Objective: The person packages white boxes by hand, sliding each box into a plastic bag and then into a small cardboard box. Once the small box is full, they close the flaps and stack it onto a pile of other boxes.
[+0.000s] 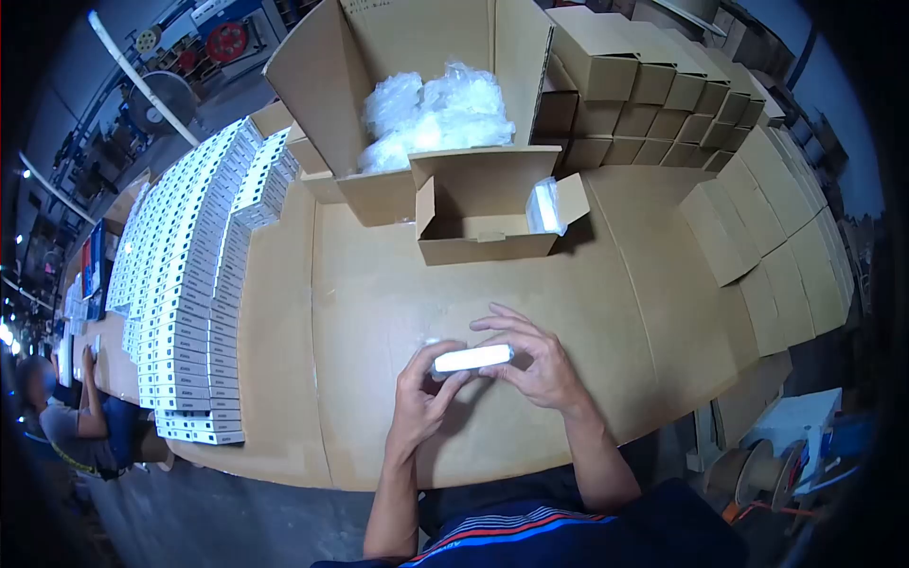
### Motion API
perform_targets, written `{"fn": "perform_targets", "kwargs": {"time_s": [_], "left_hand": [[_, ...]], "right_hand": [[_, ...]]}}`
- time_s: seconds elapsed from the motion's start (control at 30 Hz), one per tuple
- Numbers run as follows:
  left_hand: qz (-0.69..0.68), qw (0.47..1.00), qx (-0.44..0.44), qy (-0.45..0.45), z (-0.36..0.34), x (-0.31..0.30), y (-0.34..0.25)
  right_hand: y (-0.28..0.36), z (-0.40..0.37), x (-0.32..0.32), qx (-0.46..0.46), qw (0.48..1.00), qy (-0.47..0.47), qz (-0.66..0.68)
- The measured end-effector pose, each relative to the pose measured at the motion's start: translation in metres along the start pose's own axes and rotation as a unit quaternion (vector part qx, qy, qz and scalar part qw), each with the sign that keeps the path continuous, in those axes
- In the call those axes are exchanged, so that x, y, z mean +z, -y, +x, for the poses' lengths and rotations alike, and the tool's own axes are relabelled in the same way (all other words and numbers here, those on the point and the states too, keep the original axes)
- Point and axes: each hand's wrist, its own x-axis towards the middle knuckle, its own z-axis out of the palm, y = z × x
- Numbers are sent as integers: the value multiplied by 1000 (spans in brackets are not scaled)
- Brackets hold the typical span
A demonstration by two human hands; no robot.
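Observation:
Near the front of the table, a small white box point(472, 359) is held between my two hands, with what looks like clear wrap at its ends. My left hand point(422, 392) grips its left end. At the right end, my right hand point(536, 362) holds it with thumb and a finger, other fingers raised. Beyond them stands an open brown carton point(488, 248) with its flaps up. One wrapped white item point(545, 206) is upright at the carton's right side. A larger open box point(374, 197) behind it holds clear plastic bags point(437, 114).
Stacked small white boxes point(194, 275) cover the table's left side. Folded brown cartons point(653, 95) are piled at the back right, and flat cardboard point(767, 237) lies at the right. A person point(80, 426) sits at the far left. Cable spools point(757, 473) stand at the lower right.

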Motion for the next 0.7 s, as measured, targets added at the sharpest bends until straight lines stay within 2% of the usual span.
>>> {"fn": "perform_targets", "kwargs": {"time_s": [0.1,0.13,0.23,0.27,0.4,0.5,0.53,0.63,0.67,0.7], "left_hand": [[-27,999,-32,32,-3,-6,10],[-65,996,-65,13,-4,-2,3],[15,998,-59,19,0,-8,7],[44,998,-50,-3,2,-6,5],[114,991,-57,29,6,-11,4],[-17,991,-135,19,7,-8,4],[-5,989,-148,29,11,-12,12],[1,997,-67,-25,23,0,-6],[54,996,-69,-22,31,-2,-9],[160,986,-16,-39,38,-4,-10]], "right_hand": [[3,1,-4,-26,1000,0,-16],[11,0,-7,23,1000,-6,20],[11,5,-13,-9,999,-30,-6],[8,7,-14,-51,998,-24,-33],[15,13,-29,-101,986,78,-110],[22,19,-42,-129,966,125,-184],[23,21,-46,-126,968,134,-170],[25,29,-61,-77,988,66,-116],[30,33,-68,-53,991,18,-123],[28,38,-69,-42,991,-50,-113]]}}
